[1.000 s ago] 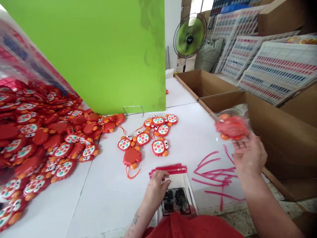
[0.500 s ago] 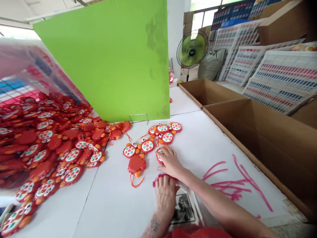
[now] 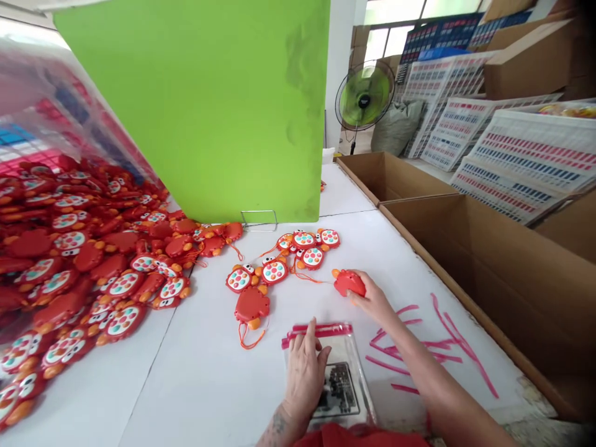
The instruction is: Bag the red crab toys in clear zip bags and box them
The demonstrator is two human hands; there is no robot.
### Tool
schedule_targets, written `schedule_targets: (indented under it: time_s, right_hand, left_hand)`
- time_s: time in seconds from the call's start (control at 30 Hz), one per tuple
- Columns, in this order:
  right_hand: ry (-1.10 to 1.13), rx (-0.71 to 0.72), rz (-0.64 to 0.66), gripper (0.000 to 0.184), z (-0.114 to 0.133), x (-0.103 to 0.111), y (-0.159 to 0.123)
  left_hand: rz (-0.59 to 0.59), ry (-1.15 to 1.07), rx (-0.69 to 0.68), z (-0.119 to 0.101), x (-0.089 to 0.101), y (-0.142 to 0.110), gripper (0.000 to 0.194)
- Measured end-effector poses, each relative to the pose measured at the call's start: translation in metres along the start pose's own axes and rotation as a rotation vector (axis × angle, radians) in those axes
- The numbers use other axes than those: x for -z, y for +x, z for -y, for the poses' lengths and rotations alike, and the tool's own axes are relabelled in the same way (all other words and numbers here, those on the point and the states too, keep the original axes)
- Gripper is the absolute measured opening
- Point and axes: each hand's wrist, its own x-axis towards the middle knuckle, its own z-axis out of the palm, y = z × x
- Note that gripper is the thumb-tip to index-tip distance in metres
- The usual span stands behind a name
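My right hand point(image 3: 372, 299) grips a red-orange crab-shaped toy point(image 3: 349, 283), held face down just above the white table point(image 3: 186, 385). An orange cord trails from it toward a small group of similar toys point(image 3: 288, 261). My left hand point(image 3: 305, 372) lies with fingers spread on a clear plastic zip bag point(image 3: 347, 372) with a red strip along its top edge and a dark printed card inside. Another toy point(image 3: 251, 304) lies face down next to the group. A large heap of the toys point(image 3: 84, 261) fills the table's left side.
A green board point(image 3: 186, 112) stands upright in a wire stand point(image 3: 259, 220) behind the toys. Open cardboard boxes point(image 3: 465, 267) line the table's right edge. Pink marker strokes point(image 3: 419, 351) mark the table. Beyond are a standing fan point(image 3: 364, 96) and stacked printed sheets point(image 3: 516, 155).
My right hand no longer holds a bagged toy; it has taken a loose toy from near the group and moved it rightward. My left hand remains on the bag.
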Motion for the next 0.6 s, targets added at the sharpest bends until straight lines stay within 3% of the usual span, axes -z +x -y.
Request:
schedule_targets:
  time_s: [0.13,0.27,0.4,0.5,0.6]
  right_hand:
    - [0.331,-0.118,0.32,0.046,0.024,0.037,-0.013]
    - [0.484,-0.156,0.558,0.046,0.05,0.042,-0.027]
    - [0.495,-0.122,0.479,0.044,0.055,0.016,-0.028]
    - [0.391,-0.077,0.396,0.048,0.05,-0.004,-0.023]
    - [0.202,0.009,0.411,0.047,0.045,-0.019,-0.018]
  left_hand:
    - [0.008,-0.023,0.04,0.0,0.0,-0.001,0.07]
    - [0.007,0.009,0.0,-0.002,0.004,0.002,0.052]
    - [0.042,0.076,-0.063,-0.005,0.01,0.006,0.019]
    - [0.038,0.126,-0.113,-0.008,0.011,0.006,0.016]
    - [0.019,0.119,-0.136,-0.007,0.013,0.006,0.014]
